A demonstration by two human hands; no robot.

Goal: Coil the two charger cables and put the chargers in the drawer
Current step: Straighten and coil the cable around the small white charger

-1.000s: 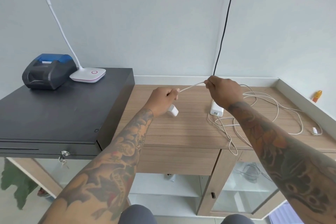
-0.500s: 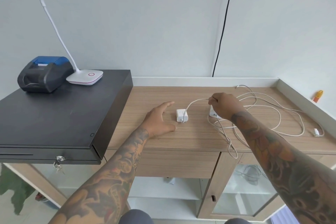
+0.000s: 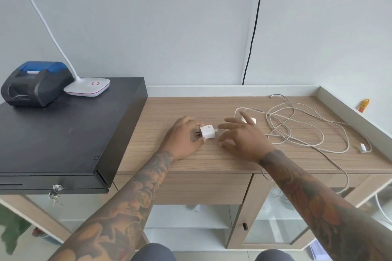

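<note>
A wooden counter carries everything, with its closed drawer under the front edge and a black cash box on the left. Loose white cables sprawl uncoiled across the right side. The left hand grips a white charger on the counter – prongs toward the palm. The right hand hovers just beside it, fingers spread and relaxed, grasping nothing – a second charger peeks out behind it
</note>
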